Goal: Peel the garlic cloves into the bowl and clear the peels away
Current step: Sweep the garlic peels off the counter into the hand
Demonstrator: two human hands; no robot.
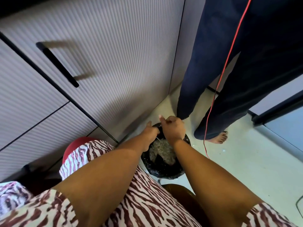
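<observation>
A home kitchen is indicated, seen from above at floor level. Ribbed, pale cabinet fronts [101, 51] are seen filling the left side, fitted with a long black bar handle [57, 64] and split by dark seams into doors and drawers. A pale, glossy floor [237, 161] is laid beneath, and a bin lined with a black bag [162, 167] is stood on it near the cabinet base, papery scraps heaped inside. A second person's bare foot [218, 138] under dark trousers [229, 71] is seen on the floor, and patterned house clothing [147, 202] is worn by the camera's wearer, so a domestic setting is suggested.
</observation>
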